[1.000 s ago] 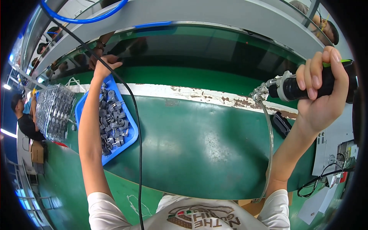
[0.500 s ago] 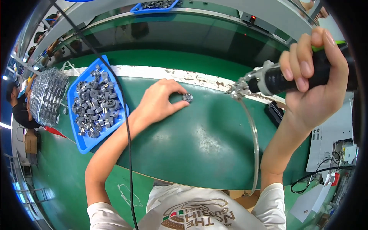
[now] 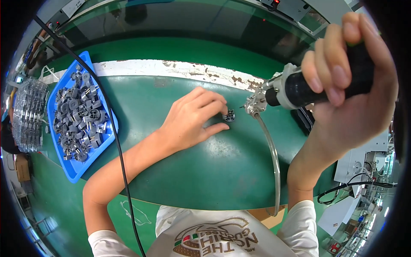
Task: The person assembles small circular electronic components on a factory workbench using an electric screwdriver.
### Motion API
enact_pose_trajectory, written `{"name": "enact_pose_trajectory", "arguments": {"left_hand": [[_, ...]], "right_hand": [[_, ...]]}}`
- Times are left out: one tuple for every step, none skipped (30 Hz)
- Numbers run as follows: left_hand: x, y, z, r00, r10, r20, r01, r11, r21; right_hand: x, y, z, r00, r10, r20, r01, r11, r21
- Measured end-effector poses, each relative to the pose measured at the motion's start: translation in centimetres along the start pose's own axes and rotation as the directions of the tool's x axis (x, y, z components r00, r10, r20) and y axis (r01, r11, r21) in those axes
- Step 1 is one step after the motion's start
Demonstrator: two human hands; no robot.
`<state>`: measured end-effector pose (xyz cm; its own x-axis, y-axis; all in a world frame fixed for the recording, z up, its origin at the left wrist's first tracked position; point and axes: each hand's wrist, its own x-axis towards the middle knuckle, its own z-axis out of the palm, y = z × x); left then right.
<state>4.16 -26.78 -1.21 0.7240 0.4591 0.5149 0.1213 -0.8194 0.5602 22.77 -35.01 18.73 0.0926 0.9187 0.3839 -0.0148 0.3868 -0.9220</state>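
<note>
A small round dark plug part with metal pieces (image 3: 230, 115) rests on the green tabletop (image 3: 184, 184). My left hand (image 3: 186, 120) is beside it, thumb and fingers spread apart; a fingertip is at the part's left edge, and I cannot tell whether it touches. My right hand (image 3: 346, 79) is wrapped round the black body of an electric screwdriver (image 3: 295, 88), held above the table at the right. Its metal head (image 3: 257, 103) points left toward the part, a short way off. A clear feed tube (image 3: 272, 150) hangs from that head toward the table's near edge.
At the left, a blue tray (image 3: 73, 173) is filled with many grey plug parts (image 3: 81, 113). Stacked clear plastic trays (image 3: 31, 113) stand beyond it. A black cable (image 3: 120, 158) crosses the view in front of my left forearm. A worn white strip (image 3: 171, 68) edges the table's far side.
My left thumb and fingers have parted from their pinch on the plug part, which now sits on the table. The screwdriver head is closer to the part. The view has shifted.
</note>
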Motion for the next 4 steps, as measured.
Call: {"name": "enact_pose_trajectory", "arguments": {"left_hand": [[0.1,0.2,0.2,0.998,0.064,-0.024,-0.064,0.998,0.001],[0.1,0.3,0.3,0.991,0.128,-0.049,-0.128,0.992,0.005],[0.0,0.2,0.6,0.991,0.124,-0.052,-0.124,0.992,-0.003],[-0.2,-0.1,0.9,0.991,0.135,-0.017,-0.135,0.991,0.015]], "right_hand": [[0.1,0.2,0.0,1.0,0.009,0.0,-0.009,1.0,-0.006],[0.0,0.6,-0.1,0.998,-0.049,-0.031,0.053,0.991,0.121],[-0.3,1.6,-0.6,0.992,-0.103,-0.069,0.117,0.963,0.244],[-0.3,1.8,-0.6,0.993,-0.096,-0.069,0.109,0.965,0.239]]}}
